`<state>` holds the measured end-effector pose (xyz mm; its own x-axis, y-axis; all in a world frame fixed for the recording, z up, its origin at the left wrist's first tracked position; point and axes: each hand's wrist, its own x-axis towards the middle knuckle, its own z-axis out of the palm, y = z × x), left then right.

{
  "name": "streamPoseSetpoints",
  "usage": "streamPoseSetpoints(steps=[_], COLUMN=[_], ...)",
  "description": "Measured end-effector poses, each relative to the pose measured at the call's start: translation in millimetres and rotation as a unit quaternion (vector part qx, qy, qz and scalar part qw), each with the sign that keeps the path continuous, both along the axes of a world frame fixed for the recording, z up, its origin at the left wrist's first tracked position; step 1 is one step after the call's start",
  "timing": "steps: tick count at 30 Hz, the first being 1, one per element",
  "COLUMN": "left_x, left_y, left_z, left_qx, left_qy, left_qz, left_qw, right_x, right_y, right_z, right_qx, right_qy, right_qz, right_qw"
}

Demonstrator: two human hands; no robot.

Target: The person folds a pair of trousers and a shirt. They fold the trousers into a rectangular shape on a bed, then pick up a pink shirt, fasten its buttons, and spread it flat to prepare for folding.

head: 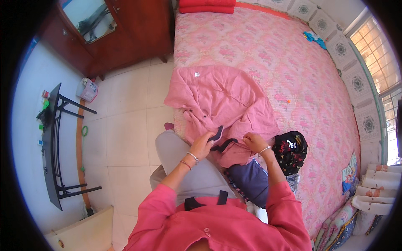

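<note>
A pink cloth garment (220, 97) with black trim lies crumpled over the near edge of the bed, partly across the person's lap. My left hand (202, 146) grips a black-edged part of it between thumb and fingers. To the right, my right hand (256, 143) pinches a fold of the same garment beside another black-trimmed edge (226, 145). Beneath my right forearm lies dark blue folded cloth (249, 180). A black floral cloth bundle (289, 153) rests just right of my right wrist.
The bed's pink floral cover (301, 72) spreads ahead and right. Folded red cloth (207, 6) lies at its far end. A black table (53, 141) stands left, near a wooden wardrobe (135, 34). Small blue cloths and stacked bedding (375, 188) lie along the right side.
</note>
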<state>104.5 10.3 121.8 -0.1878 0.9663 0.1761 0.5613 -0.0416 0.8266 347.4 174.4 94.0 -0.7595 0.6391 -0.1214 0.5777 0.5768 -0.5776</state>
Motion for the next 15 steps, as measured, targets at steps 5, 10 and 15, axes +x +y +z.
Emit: streamPoseSetpoints(steps=[5, 10, 15], left_x=[-4.5, -8.4, -8.8], left_y=[-21.8, -23.7, -18.7], left_z=[-22.1, -31.4, -20.0], left_qx=[-0.188, -0.127, -0.189], left_qy=[-0.222, -0.213, -0.312], left_qz=[0.082, 0.094, 0.101], left_qw=[0.953, 0.964, 0.926], right_x=[-22.6, -22.9, -45.4], right_y=[-22.5, -28.1, -20.7], right_z=[17.8, 1.8, -10.0], right_qx=[-0.175, 0.02, 0.059], right_qy=[0.161, 0.142, 0.048], right_qz=[-0.132, -0.137, -0.162], right_qw=[0.962, 0.98, 0.984])
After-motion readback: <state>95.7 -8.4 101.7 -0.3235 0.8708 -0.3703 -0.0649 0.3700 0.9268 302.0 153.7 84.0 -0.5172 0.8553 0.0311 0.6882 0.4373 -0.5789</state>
